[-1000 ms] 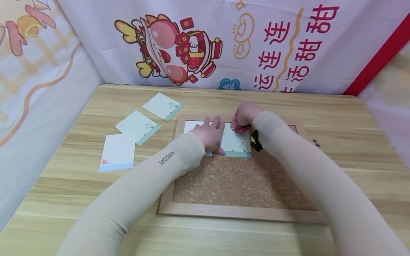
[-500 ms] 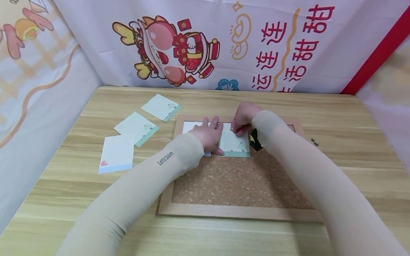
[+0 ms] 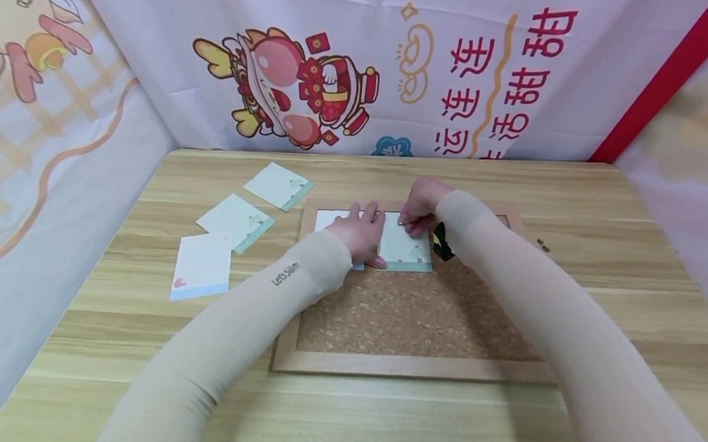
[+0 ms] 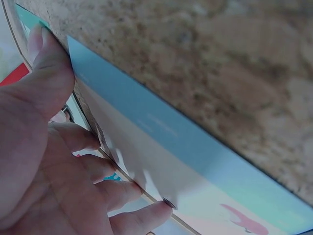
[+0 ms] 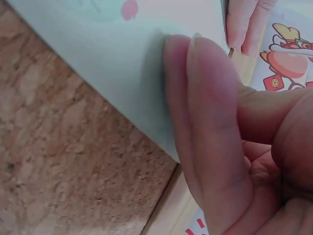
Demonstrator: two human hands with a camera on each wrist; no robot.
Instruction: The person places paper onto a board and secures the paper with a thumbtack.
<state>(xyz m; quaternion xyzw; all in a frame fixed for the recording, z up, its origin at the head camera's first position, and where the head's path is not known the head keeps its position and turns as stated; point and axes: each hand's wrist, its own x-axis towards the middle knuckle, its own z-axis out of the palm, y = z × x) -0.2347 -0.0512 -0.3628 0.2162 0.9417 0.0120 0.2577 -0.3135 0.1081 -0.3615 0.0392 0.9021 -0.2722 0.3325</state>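
Note:
My left hand (image 3: 360,236) lies with spread fingers over two note cards on the framed cork board (image 3: 408,321). Its thumb presses the lower left corner of the green-edged card (image 3: 402,252). Partly under the palm is the blue-edged card (image 4: 146,156), with a thumbtack (image 4: 169,202) in its upper part near the little finger. My right hand (image 3: 423,204) pinches a small shiny thumbtack (image 3: 400,222) at the top of the green-edged card. In the right wrist view, its curled fingers rest over that card's face (image 5: 122,68) and hide the pinch.
Two green-edged cards (image 3: 278,185) and a blue-edged card (image 3: 203,265) lie on the table left of the board. A few small brass-coloured tacks (image 3: 543,246) lie to the right. A black and yellow item (image 3: 441,242) sits beside the right forearm.
The right hand's fingers have shifted slightly at the top of the green-edged card. The left hand has stayed in place, and the head view has moved a little.

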